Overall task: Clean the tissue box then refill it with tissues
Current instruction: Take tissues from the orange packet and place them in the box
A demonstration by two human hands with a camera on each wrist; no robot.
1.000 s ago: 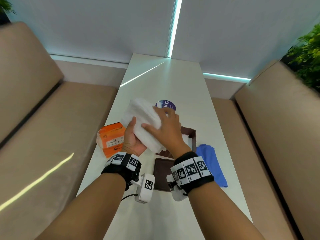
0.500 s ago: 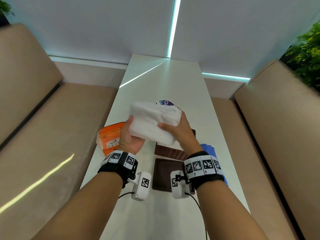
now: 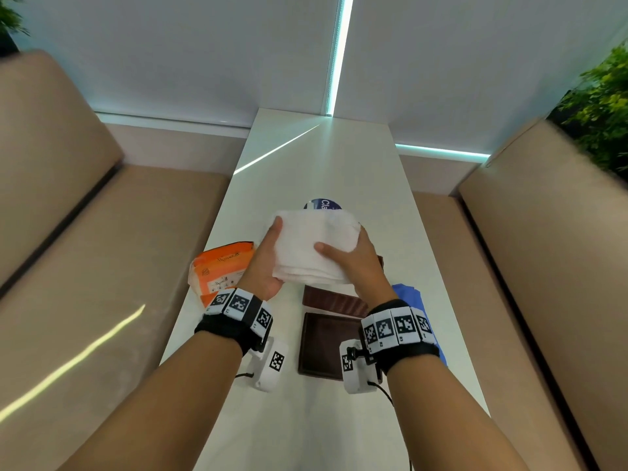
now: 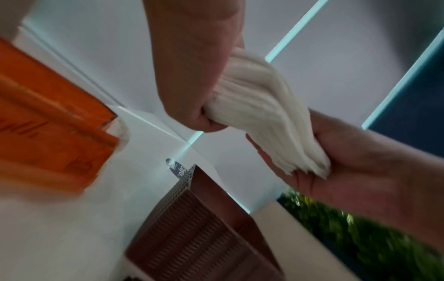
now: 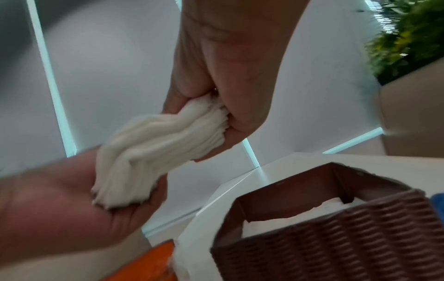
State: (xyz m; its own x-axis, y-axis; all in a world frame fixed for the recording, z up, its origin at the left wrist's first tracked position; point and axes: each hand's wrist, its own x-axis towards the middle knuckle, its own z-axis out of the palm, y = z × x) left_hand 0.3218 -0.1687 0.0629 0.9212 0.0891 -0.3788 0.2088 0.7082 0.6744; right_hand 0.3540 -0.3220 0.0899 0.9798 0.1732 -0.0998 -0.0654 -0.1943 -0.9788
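- I hold the thick white stack of folded tissues (image 3: 314,246) in the air between both hands, above the white table (image 3: 339,171).
- My left hand (image 3: 263,266) grasps the stack's left end, thumb on top and fingers beneath; my right hand (image 3: 353,263) clamps the right end, thumb across the top face. Neither hand is free.
- The stack's long axis runs left to right, from one hand to the other. In the wrist views it sags and twists slightly between the two grips.
- The brown woven-textured tissue box (image 5: 324,233) stands on the table directly below and slightly toward me. Its top is open, and white tissue already shows inside.
- The box sits nearer my right hand. I judge the next move to be a short lowering of the stack, its long axis matched to the opening.
- The flat dark brown lid (image 3: 326,345) lies on the table just on my side of the box.
- The orange tissue packet (image 3: 221,270) lies to the left, and the blue cloth (image 3: 413,297) to the right.
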